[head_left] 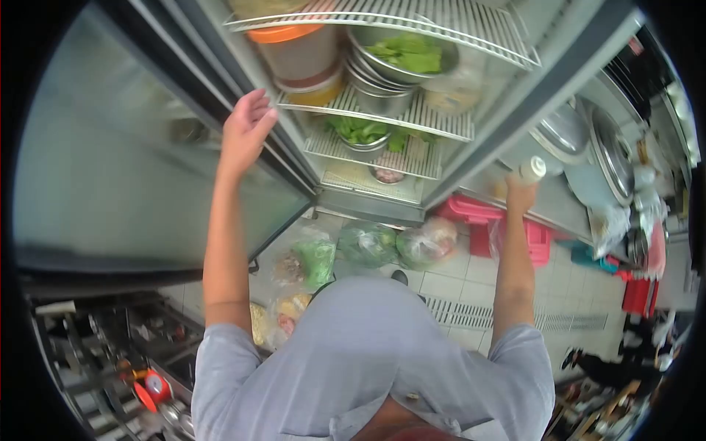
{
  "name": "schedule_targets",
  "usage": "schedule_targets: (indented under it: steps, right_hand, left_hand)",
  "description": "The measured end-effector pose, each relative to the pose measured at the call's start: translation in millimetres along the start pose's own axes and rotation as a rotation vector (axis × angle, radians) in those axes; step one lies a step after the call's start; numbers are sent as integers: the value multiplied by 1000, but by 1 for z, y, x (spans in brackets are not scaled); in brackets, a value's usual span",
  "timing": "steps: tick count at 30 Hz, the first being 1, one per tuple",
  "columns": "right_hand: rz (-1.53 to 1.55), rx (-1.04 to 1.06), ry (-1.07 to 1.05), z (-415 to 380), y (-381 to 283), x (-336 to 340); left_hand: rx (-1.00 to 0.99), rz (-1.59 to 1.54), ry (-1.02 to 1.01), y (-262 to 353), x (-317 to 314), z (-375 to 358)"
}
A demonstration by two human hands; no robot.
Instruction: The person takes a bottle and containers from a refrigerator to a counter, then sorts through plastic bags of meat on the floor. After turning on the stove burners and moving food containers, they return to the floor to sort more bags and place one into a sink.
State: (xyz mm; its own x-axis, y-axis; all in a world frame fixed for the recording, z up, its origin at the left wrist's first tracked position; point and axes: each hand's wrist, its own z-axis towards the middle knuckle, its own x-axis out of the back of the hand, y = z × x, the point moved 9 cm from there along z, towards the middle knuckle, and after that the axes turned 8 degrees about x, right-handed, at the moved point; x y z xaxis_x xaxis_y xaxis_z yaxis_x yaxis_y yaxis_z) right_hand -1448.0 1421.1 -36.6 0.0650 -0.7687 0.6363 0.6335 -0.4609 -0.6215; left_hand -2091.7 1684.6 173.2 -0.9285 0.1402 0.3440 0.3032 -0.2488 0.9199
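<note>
My left hand [248,128] is raised beside the left frame of the open refrigerator [371,209]. Its fingers are loosely bent with the thumb apart, and nothing shows in it. At the right, my right hand [521,195] is closed around a pale bottle [532,170] with a white cap, slightly blurred, over the steel counter. Inside the refrigerator, wire shelves [448,126] carry an orange-lidded tub [298,55], stacked metal bowls [379,92] topped with green leaves [407,53], and a smaller bowl of greens [360,132]. Lower down sits a bowl of pinkish food [387,175].
The glass door [147,169] stands open at left. Plastic bags of food [368,244] lie on the tiled floor by my feet, near a pink crate [540,242] and a drain grate [460,313]. Large lidded pots [610,151] stand on the right. Another person's dark-clothed leg shows lower right.
</note>
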Motion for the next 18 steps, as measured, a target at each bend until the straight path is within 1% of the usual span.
schedule_targets:
  steps: [3,6,8,10,11,12,13,14,16,17,18]
  right_hand:
    - [97,55,-3,-1,7,-21]
    - [175,80,-154,5,30,-45]
    - [34,-3,-257,-12,26,-31]
    - [-77,-129,-367,-50,16,-22]
    - [241,-21,-314,-84,-50,-11]
    - [342,9,-521,-115,-161,9]
    - [637,86,-588,-141,-212,-5]
    - [644,271,-625,-151,-284,5]
    - [845,516,-559,-151,-401,19]
    - [916,619,-498,-146,-452,26]
    - [958,611,-496,-138,-491,18]
  left_hand:
    - [-19,60,60,-2,6,12]
    - [-32,73,70,8,5,17]
    - [-40,76,91,12,10,20]
    - [-38,52,105,15,13,28]
    - [-50,49,97,17,12,32]
    - [-61,54,84,20,10,37]
    - [-71,63,61,23,6,42]
    - [-72,95,54,27,1,49]
    - [-154,26,66,38,-6,62]
    - [-197,-9,73,40,-6,68]
    - [-166,-14,64,27,-9,85]
